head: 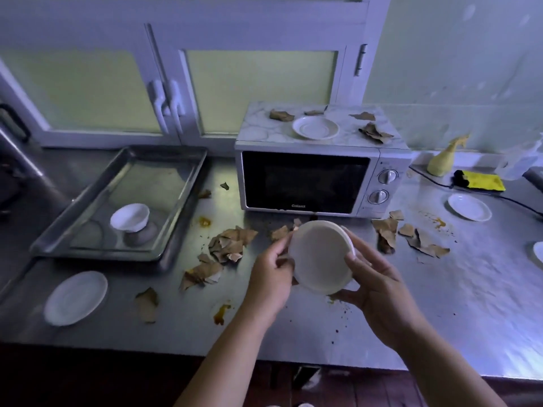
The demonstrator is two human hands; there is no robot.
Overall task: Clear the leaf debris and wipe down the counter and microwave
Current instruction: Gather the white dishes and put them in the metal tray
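Note:
Both hands hold a white bowl above the steel counter, just in front of the white microwave. My left hand grips its left rim; my right hand cups its right side and underside. Dry brown leaves lie scattered on the counter left of the bowl. More leaves sit at the right. Further leaves lie on the microwave top beside a white saucer. Orange stains mark the counter.
A steel tray at the left holds an overturned white bowl. White saucers lie at front left and at right. A yellow spray bottle, a yellow cloth and a black cord are at back right.

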